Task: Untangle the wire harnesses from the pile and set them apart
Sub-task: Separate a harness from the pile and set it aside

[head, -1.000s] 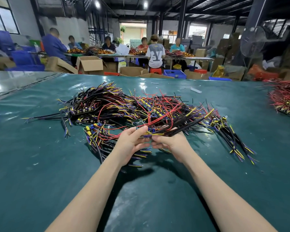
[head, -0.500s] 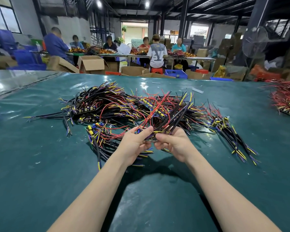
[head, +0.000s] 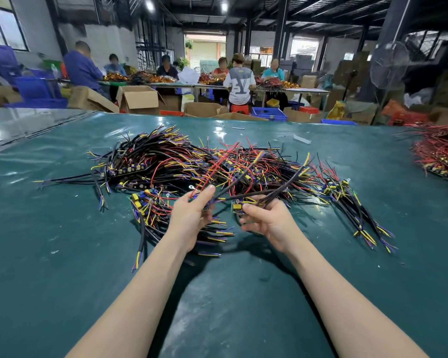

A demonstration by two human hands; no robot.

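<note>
A tangled pile of wire harnesses [head: 166, 164] with black, red, yellow and purple leads lies across the middle of the green table [head: 62, 267]. My left hand [head: 192, 215] grips one harness [head: 217, 174] whose red and black wires rise above the pile. My right hand [head: 267, 220] pinches a second harness [head: 282, 187] by its small yellow part, and its black lead slants up to the right. The two hands are a short gap apart above the pile's near edge. A separate bunch of harnesses [head: 360, 210] lies to the right of the pile.
A second heap of red wires [head: 440, 153] sits at the table's far right edge. Small white scraps [head: 301, 139] lie on the far side of the table. Beyond the table are cardboard boxes [head: 139, 99], blue crates and several seated people at other tables.
My hands have drawn apart, splitting the held bundle into one harness in each hand. The wires held up have swung from leaning right to fanning out upward.
</note>
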